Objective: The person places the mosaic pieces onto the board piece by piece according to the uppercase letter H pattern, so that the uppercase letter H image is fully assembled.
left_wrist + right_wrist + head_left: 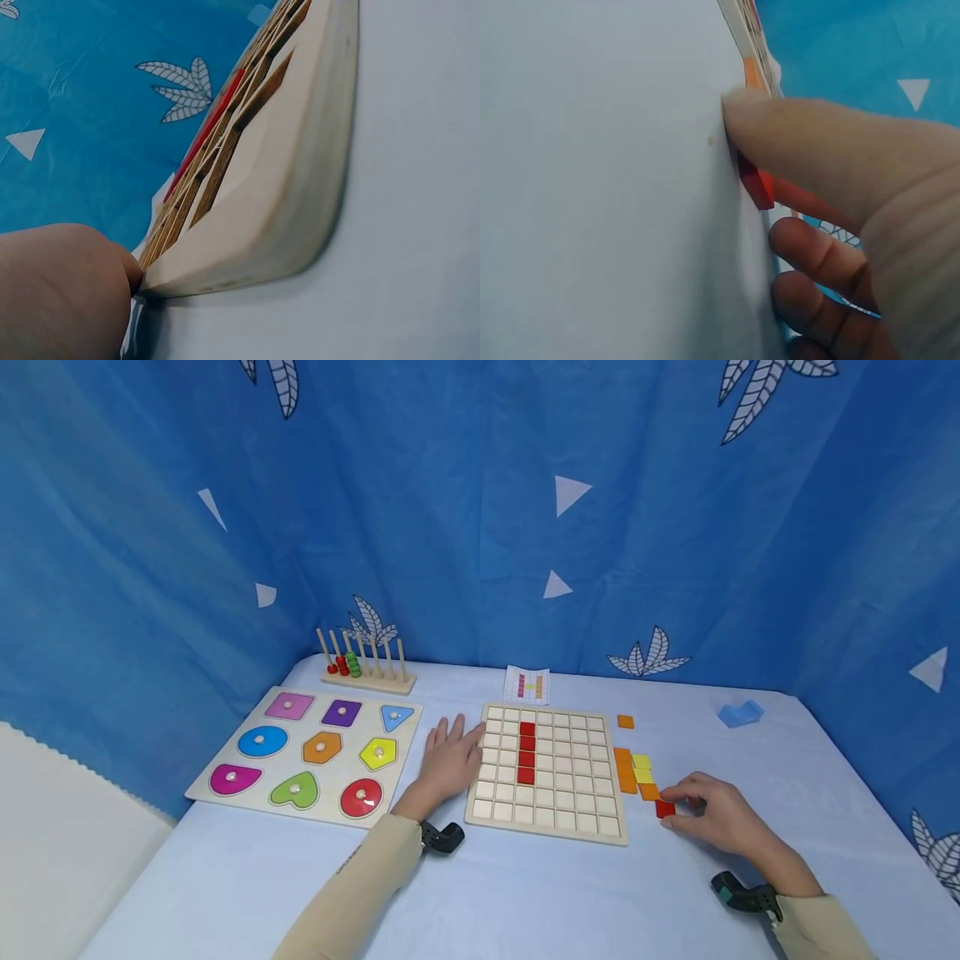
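Note:
My right hand (712,814) pinches a red square tile (664,809) between thumb and fingertips, on the table right of the wooden grid board (546,832). In the right wrist view the red tile (759,184) shows partly behind the thumb. Several red tiles (527,758) stand in one column on the board, left of its middle. My left hand (452,762) lies with fingers extended at the board's left edge and touches it. Beside the board's right edge lie orange tiles (625,768) and yellow tiles (642,768), with a lone orange tile (626,722) farther back.
A printed pattern card (527,685) lies behind the board. To the left is a knobbed shape puzzle (412,727), with a bead-and-peg stand (375,681) behind it. A blue piece (740,713) sits at the back right, before a blue curtain (480,527).

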Motion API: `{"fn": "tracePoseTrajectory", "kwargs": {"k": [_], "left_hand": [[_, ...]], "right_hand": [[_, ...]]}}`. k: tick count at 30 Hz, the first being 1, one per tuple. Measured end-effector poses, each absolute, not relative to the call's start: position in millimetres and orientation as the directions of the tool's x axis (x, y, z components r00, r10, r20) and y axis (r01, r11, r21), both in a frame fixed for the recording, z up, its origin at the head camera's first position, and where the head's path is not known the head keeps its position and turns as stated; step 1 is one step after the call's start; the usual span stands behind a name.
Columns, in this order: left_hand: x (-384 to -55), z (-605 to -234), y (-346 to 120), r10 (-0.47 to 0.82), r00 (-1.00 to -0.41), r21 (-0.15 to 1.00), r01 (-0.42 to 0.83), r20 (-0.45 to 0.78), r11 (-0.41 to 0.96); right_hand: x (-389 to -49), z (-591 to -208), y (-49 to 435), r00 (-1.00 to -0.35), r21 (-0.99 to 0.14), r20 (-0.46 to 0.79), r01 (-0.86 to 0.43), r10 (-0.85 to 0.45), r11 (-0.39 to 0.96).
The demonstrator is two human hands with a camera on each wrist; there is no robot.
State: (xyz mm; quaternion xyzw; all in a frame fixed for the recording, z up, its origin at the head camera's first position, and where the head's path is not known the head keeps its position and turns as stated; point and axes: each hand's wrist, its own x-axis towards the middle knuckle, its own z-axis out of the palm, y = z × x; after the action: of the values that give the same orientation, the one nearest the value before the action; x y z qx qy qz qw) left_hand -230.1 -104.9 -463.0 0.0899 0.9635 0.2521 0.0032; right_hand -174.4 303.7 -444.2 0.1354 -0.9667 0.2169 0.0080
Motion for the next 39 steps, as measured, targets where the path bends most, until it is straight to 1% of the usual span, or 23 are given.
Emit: {"fn": "tracePoseTrajectory", "kwargs": {"k": [9,24,39], "left_hand": [[-228.7,-463.1,-105.5,0.179,-0.982,0.494,0.187,0.065,0.849],[-227.1,-464.4,-104.7,0.176,-0.983,0.498,0.183,0.061,0.848],[-228.1,-464.8,-104.0,0.173,-0.982,0.495,0.186,0.073,0.849]], "right_hand": [[-174.2,-446.9,307.8,-0.956,-0.449,0.089,-0.288,-0.278,0.846],[-174.6,-450.7,310.6,-0.950,-0.489,0.109,-0.308,-0.294,0.816],[-174.2,-447.4,309.7,-0.950,-0.479,0.115,-0.309,-0.291,0.821]]}}
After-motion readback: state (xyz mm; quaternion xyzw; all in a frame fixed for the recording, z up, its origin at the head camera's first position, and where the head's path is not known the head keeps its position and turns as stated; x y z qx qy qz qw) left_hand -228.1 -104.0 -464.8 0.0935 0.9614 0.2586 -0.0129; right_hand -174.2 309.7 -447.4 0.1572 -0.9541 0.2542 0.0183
